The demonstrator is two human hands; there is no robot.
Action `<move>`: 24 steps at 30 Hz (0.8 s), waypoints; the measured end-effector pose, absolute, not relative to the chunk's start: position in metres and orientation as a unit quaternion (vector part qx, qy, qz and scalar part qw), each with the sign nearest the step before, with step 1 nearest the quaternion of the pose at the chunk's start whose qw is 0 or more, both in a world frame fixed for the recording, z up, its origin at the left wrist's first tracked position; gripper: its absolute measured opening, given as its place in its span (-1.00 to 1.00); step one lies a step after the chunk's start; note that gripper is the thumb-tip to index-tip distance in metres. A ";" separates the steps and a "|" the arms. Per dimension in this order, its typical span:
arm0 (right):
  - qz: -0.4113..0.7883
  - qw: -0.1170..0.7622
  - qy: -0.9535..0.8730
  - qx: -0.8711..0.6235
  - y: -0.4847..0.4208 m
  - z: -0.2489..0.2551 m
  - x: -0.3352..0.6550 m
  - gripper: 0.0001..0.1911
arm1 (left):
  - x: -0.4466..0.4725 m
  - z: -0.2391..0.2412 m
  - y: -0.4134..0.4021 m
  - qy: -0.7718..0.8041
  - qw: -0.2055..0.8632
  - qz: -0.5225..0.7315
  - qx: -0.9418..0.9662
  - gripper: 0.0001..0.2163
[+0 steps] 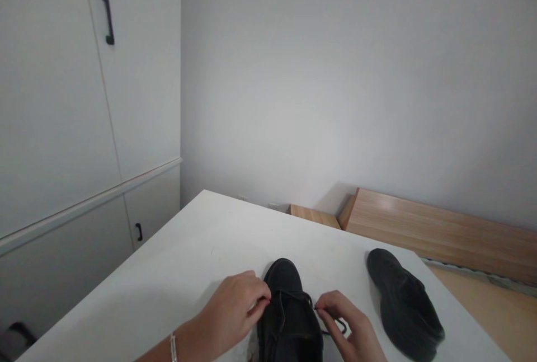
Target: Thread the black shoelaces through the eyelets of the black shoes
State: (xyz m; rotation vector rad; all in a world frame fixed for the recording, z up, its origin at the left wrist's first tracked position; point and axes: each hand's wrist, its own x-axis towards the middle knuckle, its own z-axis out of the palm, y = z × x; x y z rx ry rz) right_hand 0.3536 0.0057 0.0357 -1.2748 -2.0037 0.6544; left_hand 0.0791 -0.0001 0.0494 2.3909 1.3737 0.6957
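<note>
A black lace-up shoe (289, 317) rests on the white table (251, 227), toe pointing away from me, its near end cut off by the frame. At its left side, my left hand (235, 311) is closed in a pinch near the laces; what sits between the fingertips is too small to make out. My right hand (348, 323), on the other side, pinches a black shoelace (342, 325), whose loose end loops out beside the fingers. A second black shoe (403, 306) lies further right on the table, apart from both hands.
White cabinets (138, 99) with dark handles stand along the left. Behind the table rises a plain pale wall (335, 71). A wooden headboard-like panel (419, 222) and a smaller wooden piece (314, 215) are beyond the table's far right edge.
</note>
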 end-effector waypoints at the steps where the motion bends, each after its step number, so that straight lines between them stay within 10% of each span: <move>1: 0.238 0.335 -0.774 -0.481 0.006 0.038 0.351 -0.75 | 0.081 0.047 0.000 0.474 0.149 0.240 0.834 -0.86; 24: 0.215 0.285 -0.790 -0.499 -0.011 0.062 0.333 -0.62 | 0.109 0.097 -0.015 0.521 0.199 0.118 0.822 -0.78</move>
